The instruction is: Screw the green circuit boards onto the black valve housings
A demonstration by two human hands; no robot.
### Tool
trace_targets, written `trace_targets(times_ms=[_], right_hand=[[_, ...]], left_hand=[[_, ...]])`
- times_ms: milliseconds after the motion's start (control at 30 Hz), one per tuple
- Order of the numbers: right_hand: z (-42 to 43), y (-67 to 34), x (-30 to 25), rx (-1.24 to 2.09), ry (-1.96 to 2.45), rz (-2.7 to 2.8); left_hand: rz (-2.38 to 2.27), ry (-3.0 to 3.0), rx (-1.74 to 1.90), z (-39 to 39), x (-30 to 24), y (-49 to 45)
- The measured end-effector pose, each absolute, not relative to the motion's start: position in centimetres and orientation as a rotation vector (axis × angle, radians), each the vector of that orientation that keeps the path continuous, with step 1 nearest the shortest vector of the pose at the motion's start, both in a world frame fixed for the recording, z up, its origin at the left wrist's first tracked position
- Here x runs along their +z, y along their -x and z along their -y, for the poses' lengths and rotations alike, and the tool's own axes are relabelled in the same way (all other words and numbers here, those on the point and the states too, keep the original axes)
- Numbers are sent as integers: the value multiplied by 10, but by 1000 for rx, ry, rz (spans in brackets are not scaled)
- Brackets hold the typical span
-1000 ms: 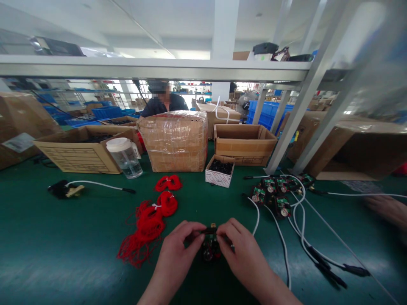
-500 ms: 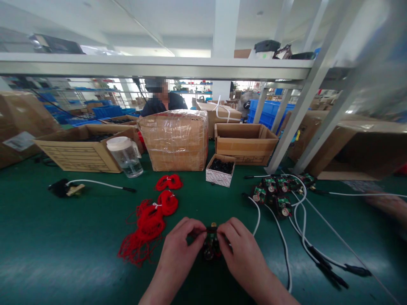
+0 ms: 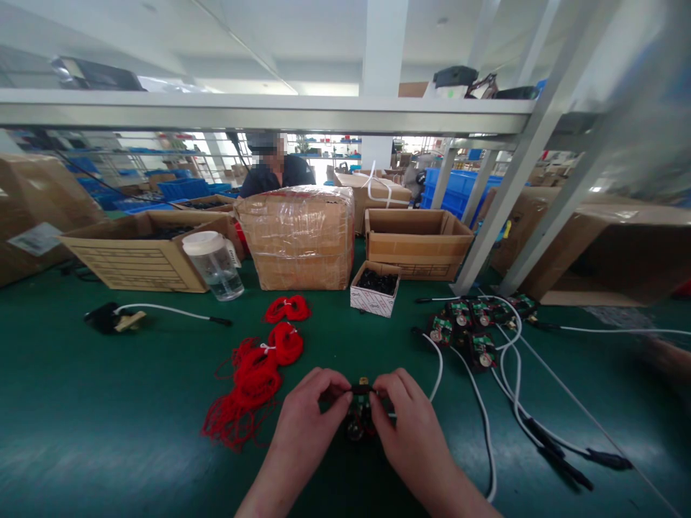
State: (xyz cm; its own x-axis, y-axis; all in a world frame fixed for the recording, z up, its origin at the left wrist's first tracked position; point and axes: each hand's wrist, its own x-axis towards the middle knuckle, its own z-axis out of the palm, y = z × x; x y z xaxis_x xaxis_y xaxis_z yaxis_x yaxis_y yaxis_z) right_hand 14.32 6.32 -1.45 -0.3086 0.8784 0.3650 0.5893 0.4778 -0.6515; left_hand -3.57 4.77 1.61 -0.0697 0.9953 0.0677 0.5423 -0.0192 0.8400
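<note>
My left hand (image 3: 313,406) is closed, thumb and fingertips pinching one end of a short black cylindrical piece (image 3: 361,389). The other end is pinched by my right hand (image 3: 407,414), so the piece lies level between both. Just below and behind the fingers is a small unit with a green circuit board, red wires and a round silvery part (image 3: 355,429); the hands partly hide it. Coils of red wire (image 3: 256,381) lie to the left of my left hand. To the right are several similar units (image 3: 482,350) with white cables (image 3: 480,410) ending in black plugs.
A small box of black parts (image 3: 375,299) stands ahead. Behind are a taped carton (image 3: 299,241), an open carton (image 3: 418,255) and a clear bottle (image 3: 219,270). Metal posts (image 3: 494,208) rise at right. A person (image 3: 281,169) sits opposite; another person's hand (image 3: 672,357) is at the right edge.
My right hand's fingers have shifted slightly right along the black piece, exposing more of it. At the right edge, the other person's hand has moved further right.
</note>
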Motion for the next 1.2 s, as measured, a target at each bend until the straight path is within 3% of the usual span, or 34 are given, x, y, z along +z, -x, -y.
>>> trace_targets(times_ms=[1200], right_hand=[[-76,-142,-6,999,1224,1775]], left_hand=[[-1579,-1402,980,-53,10,35]])
